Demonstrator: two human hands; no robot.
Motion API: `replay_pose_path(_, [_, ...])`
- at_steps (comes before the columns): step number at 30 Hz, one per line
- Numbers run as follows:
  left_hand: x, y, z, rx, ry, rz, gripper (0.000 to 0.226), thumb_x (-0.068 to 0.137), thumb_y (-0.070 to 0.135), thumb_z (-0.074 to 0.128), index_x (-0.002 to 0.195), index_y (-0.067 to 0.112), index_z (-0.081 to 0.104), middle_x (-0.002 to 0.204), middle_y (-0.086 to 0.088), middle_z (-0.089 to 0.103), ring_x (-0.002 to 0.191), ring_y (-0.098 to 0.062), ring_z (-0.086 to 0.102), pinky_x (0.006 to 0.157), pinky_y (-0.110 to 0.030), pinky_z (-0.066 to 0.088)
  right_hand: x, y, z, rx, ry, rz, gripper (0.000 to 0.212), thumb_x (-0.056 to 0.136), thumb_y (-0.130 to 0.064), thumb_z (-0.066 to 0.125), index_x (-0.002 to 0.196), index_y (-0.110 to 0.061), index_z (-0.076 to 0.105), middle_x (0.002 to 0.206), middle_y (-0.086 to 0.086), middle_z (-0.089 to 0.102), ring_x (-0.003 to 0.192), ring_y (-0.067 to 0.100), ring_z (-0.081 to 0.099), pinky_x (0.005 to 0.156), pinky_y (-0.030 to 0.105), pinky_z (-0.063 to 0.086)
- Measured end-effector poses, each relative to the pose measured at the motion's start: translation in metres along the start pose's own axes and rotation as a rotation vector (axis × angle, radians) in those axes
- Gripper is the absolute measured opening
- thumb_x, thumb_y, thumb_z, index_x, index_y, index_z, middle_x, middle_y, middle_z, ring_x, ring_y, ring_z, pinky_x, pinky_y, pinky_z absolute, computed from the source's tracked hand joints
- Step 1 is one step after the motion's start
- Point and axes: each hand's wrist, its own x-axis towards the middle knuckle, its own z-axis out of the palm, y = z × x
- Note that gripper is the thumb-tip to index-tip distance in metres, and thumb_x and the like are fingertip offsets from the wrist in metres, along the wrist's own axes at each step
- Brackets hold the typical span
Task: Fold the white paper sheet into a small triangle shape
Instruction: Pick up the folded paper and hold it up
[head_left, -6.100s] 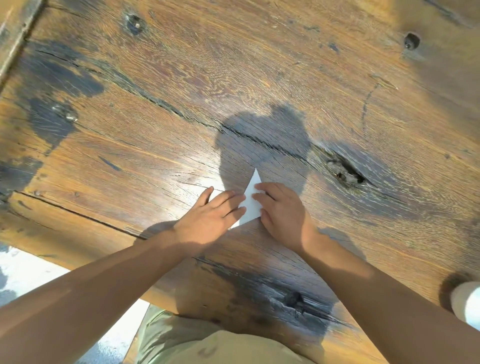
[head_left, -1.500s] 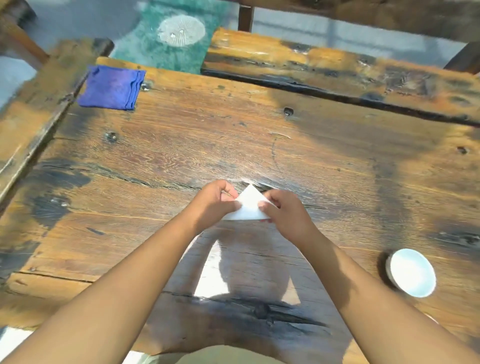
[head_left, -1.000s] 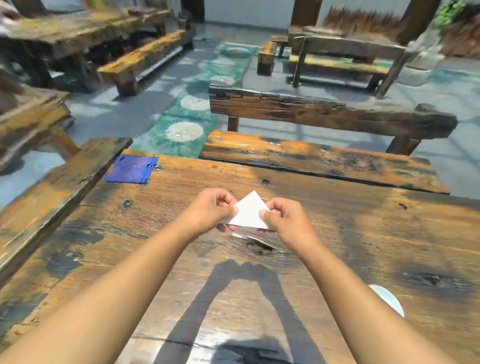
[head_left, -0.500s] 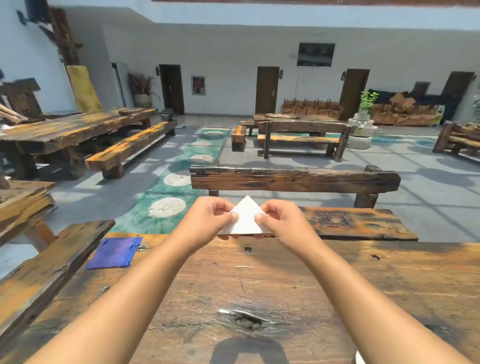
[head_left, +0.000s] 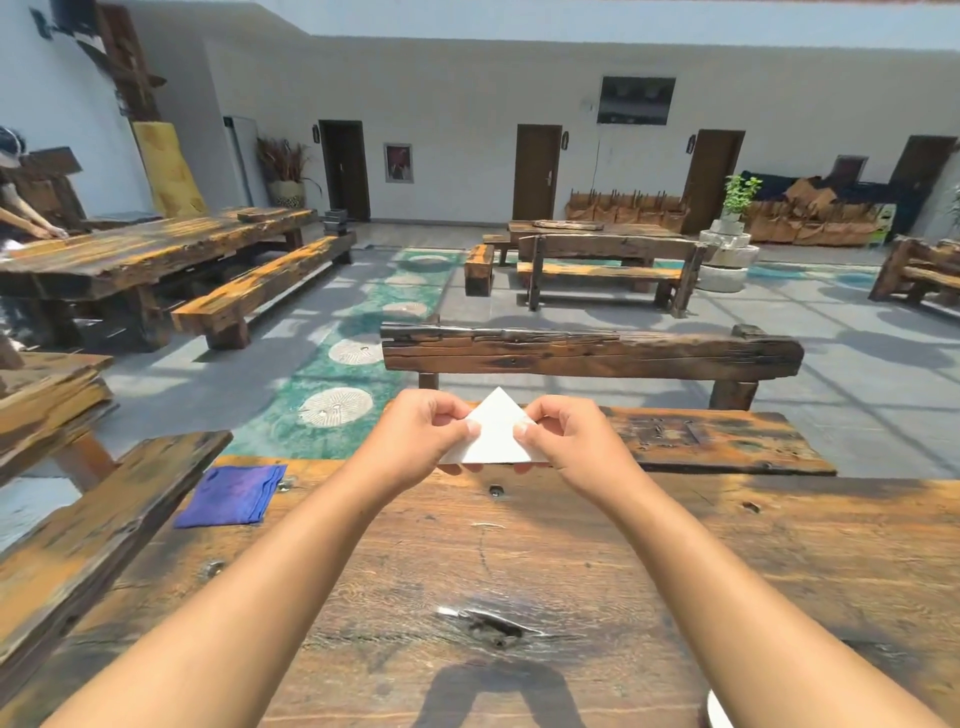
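Note:
The white paper (head_left: 496, 434) is folded into a small triangle with its tip pointing up. I hold it in the air above the far edge of the wooden table (head_left: 467, 571). My left hand (head_left: 415, 436) pinches its left side between thumb and fingers. My right hand (head_left: 566, 441) pinches its right side the same way. The lower corners of the triangle are hidden behind my fingers.
A folded blue cloth (head_left: 231, 496) lies at the table's far left corner. A wooden bench (head_left: 592, 356) stands just beyond the table. A white dish edge (head_left: 719, 712) shows at the bottom right. Another person's arm (head_left: 31, 226) rests on a table at far left.
The paper triangle went from being pressed flat on the table to being lifted in both hands. My view rose from the tabletop to the courtyard ahead.

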Motion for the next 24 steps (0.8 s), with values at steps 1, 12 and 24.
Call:
replay_pose_path(1, [0.0,0.0,0.0,-0.005,0.0,0.001,0.009,0.09,0.01,0.068,0.083,0.013,0.072,0.071,-0.005,0.076,0.062,-0.02,0.072,0.052,-0.027,0.053,0.0,0.0,0.001,0.001,-0.002,-0.001,0.016,0.093,-0.016,0.064,0.077,-0.018,0.066,0.075,0.007,0.077,0.067,0.024,0.074,0.078,0.055,0.058])
replay_pose_path(12, [0.003,-0.013,0.016,-0.023,-0.02,-0.046,0.008,0.089,0.009,0.069,0.082,0.01,0.072,0.069,-0.002,0.075,0.06,-0.014,0.069,0.051,-0.025,0.053,-0.005,0.019,-0.003,0.022,0.009,0.025,0.011,0.094,-0.007,0.063,0.085,-0.001,0.065,0.08,0.017,0.075,0.065,0.026,0.074,0.058,0.03,0.055])
replay_pose_path(24, [0.01,-0.047,0.117,-0.05,-0.138,-0.152,0.011,0.092,0.006,0.063,0.084,0.011,0.07,0.071,-0.003,0.074,0.058,-0.017,0.072,0.049,-0.026,0.057,-0.047,0.108,-0.033,-0.012,0.139,0.273,0.01,0.093,-0.009,0.063,0.084,-0.006,0.066,0.08,0.015,0.074,0.058,0.02,0.072,0.047,0.021,0.047])
